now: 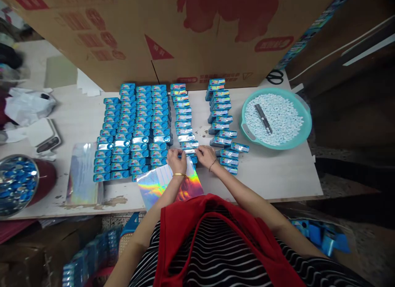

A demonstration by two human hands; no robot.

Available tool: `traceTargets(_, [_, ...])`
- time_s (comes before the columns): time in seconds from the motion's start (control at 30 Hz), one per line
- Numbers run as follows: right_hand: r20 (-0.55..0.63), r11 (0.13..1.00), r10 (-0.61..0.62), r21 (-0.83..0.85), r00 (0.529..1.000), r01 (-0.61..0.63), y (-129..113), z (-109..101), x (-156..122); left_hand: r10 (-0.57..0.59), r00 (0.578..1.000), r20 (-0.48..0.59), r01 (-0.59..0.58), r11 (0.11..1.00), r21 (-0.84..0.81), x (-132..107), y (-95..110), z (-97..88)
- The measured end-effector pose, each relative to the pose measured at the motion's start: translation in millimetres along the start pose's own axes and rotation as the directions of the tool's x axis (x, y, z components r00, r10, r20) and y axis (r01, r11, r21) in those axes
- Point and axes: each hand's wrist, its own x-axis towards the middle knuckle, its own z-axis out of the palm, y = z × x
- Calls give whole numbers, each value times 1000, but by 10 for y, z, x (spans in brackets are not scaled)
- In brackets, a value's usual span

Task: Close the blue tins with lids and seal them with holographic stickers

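Note:
My left hand point(177, 162) and my right hand point(205, 156) meet over the lower end of a column of small blue boxes point(184, 124). Between their pinched fingertips lies a narrow shiny strip point(189, 151), level with the edge of one box. Beneath my left wrist is a holographic sticker sheet point(157, 181), partly covered by the forearm. To the left, several tight columns of blue boxes point(139, 133) stand on edge. A looser column of blue boxes point(220, 110) is to the right of my right hand.
A turquoise basin point(247, 133) of small pale pieces holds a dark tool point(263, 118). Behind stands a large carton point(197, 69), with black-handled scissors point(274, 76) beside it. At left are a stack of shiny sheets point(82, 174) and a red-sided bucket point(46, 182).

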Motion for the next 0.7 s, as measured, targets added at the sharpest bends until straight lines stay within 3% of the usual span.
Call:
traceTargets(0.2, [-22, 999, 6, 43, 1000, -5, 30, 85, -13, 9, 999, 36, -12, 996, 86, 9, 30, 3])
traceTargets(0.37, [-120, 962, 134, 254, 984, -100, 74, 177, -108, -30, 999, -27, 29, 999, -37, 44, 15, -13])
traceTargets(0.43, [-158, 950, 118, 306, 980, -65, 75, 218, -179, -45, 999, -24, 44, 996, -72, 44, 11, -14])
traceTargets(0.57, [-163, 968, 36, 249, 986, 6, 32, 308, -297, -59, 998, 12, 60, 997, -49, 26, 26, 17])
traceTargets(0.7, [-60, 994, 26, 106, 998, -19, 5, 288, -302, -36, 997, 62, 38, 999, -31, 65, 40, -32])
